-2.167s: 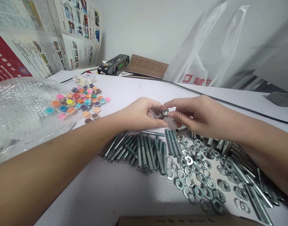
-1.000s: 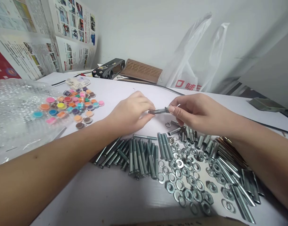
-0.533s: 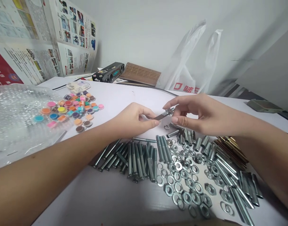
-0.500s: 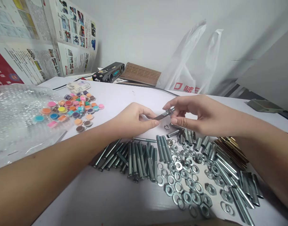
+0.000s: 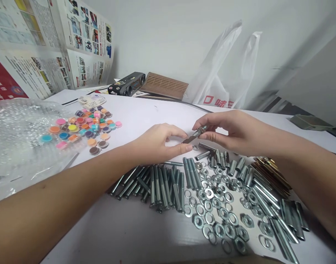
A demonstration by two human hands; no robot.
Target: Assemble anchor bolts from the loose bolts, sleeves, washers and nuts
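My left hand (image 5: 159, 143) pinches the lower end of a short metal bolt (image 5: 194, 135) above the white table (image 5: 146, 110). My right hand (image 5: 228, 130) holds the bolt's upper end, fingertips closed on a nut or washer there. Just below the hands lie a row of long bolts (image 5: 159, 181), a heap of nuts and washers (image 5: 217, 205), and short metal sleeves (image 5: 228, 163). One loose washer (image 5: 194, 148) lies under the held bolt.
Coloured round caps (image 5: 82, 126) and bubble wrap (image 5: 19, 135) sit at the left. A black device (image 5: 126, 83), a brown slatted panel (image 5: 165, 85) and a white plastic bag (image 5: 228, 73) stand at the back. Printed posters (image 5: 47, 47) lean at the far left.
Both hands have sunk slightly toward the table with the bolt still between them. My right fingers have closed in on its upper end.
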